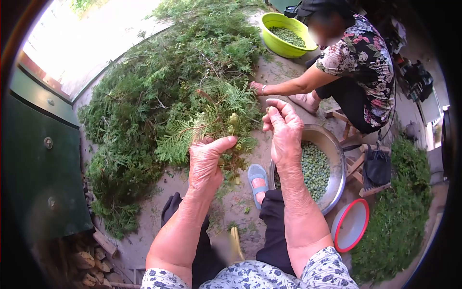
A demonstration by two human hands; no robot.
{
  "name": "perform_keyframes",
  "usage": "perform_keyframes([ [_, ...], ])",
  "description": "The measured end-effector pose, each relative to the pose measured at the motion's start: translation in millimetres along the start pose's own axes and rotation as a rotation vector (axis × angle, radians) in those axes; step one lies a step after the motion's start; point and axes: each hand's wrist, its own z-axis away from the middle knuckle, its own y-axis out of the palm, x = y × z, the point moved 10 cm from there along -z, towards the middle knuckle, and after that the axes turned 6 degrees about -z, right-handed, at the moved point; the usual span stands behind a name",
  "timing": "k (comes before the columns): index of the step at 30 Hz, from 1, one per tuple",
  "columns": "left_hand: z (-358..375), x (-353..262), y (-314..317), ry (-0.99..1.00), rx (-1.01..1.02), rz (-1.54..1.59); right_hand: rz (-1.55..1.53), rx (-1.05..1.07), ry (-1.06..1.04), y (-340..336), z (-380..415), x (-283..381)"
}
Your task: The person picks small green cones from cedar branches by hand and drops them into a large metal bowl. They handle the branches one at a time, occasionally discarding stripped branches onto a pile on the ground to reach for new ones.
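My left hand (207, 156) is closed round the stem of a green conifer sprig (211, 118), its thumb pointing right. Small pale green cones (233, 124) show on the sprig just above that thumb. To the right, my right hand (285, 127) is raised beside the sprig, thumb and index finger pinched on a small greenish thing, probably a cone. Below my right forearm stands a metal basin (340, 168) holding many green cones (314, 168). A large heap of cut conifer branches (130, 106) lies to the left and ahead.
A co-worker (361, 62) crouches at the upper right, one hand at the heap's edge. Near them is a yellow-green basin (274, 45) with cones. Wooden stools (358, 166), a red-rimmed bowl (352, 225) and more greenery (394, 231) lie right; firewood (84, 260) lies lower left.
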Motion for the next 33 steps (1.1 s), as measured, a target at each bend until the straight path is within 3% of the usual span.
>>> perform_keyframes([
  [1,-0.7,-5.9,0.2,0.070,0.001,-0.015,-0.002,0.002,0.000,1.3,0.9,3.1],
  [3,-1.4,-12.0,0.3,0.136,0.000,-0.034,-0.373,0.171,0.268,22.6,10.0,-14.6],
  [6,-1.2,-16.0,0.5,0.179,-0.008,-0.068,-0.403,0.292,0.319,39.4,19.8,-16.9],
  [11,-1.2,-7.2,-5.4,0.150,-0.055,-0.098,-0.056,0.186,0.216,37.2,25.0,-18.7],
  [16,1.8,-6.5,-1.9,0.117,-0.044,-0.085,-0.023,0.190,0.304,34.6,24.8,-27.0],
  [19,2.9,-6.4,-5.4,0.080,-0.040,-0.093,-0.058,0.066,0.136,11.4,11.5,-13.3],
  [20,3.4,-9.4,-5.5,0.100,-0.039,-0.113,-0.225,0.105,0.102,6.5,2.2,-7.8],
  [23,5.1,-14.2,-5.1,0.137,-0.044,-0.120,-0.392,0.024,0.118,3.5,1.6,7.9],
  [25,6.6,-15.1,-5.4,0.145,-0.061,-0.115,-0.579,0.072,0.327,13.5,9.7,-4.7],
  [26,7.0,-16.8,-6.4,0.161,-0.073,-0.130,-0.578,0.071,0.328,12.3,11.4,-6.9],
  [30,4.9,-22.0,-4.6,0.279,-0.065,-0.211,-0.261,0.218,0.315,26.7,18.6,-18.0],
  [33,9.3,-22.8,4.4,0.233,-0.042,-0.196,0.058,0.247,0.213,34.7,19.4,-11.6],
])
